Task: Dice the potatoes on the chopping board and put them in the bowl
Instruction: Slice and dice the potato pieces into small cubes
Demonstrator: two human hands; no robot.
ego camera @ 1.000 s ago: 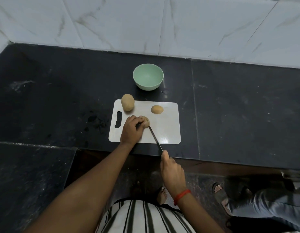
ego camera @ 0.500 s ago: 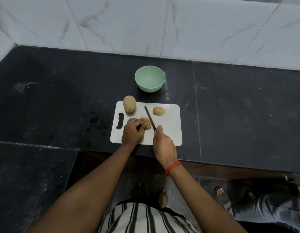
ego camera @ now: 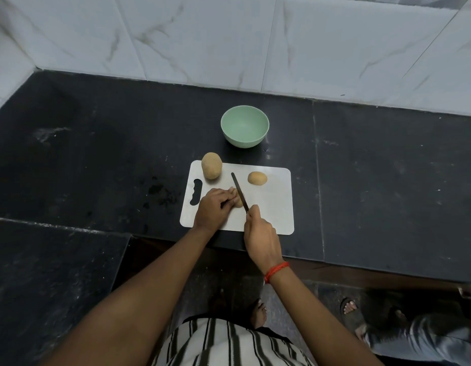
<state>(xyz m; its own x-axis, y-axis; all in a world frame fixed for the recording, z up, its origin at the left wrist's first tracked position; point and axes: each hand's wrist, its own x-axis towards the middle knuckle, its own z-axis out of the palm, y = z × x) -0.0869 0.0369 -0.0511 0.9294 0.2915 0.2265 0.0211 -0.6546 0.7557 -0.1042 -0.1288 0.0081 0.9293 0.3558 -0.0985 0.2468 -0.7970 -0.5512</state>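
Potato [ego camera: 239, 202] pinned on chopping board [ego camera: 272, 207] under left hand [ego camera: 212, 209], fingers curled over it. Right hand [ego camera: 260, 235], just right and nearer, grips knife [ego camera: 237, 186]; blade runs near-to-far over potato's right end. Bowl [ego camera: 245, 126] waits beyond board's far edge.

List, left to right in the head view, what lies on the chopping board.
Large potato → knife → small potato. Left out, as they overlap these: the left hand gripping a third potato, and the right hand gripping the knife.
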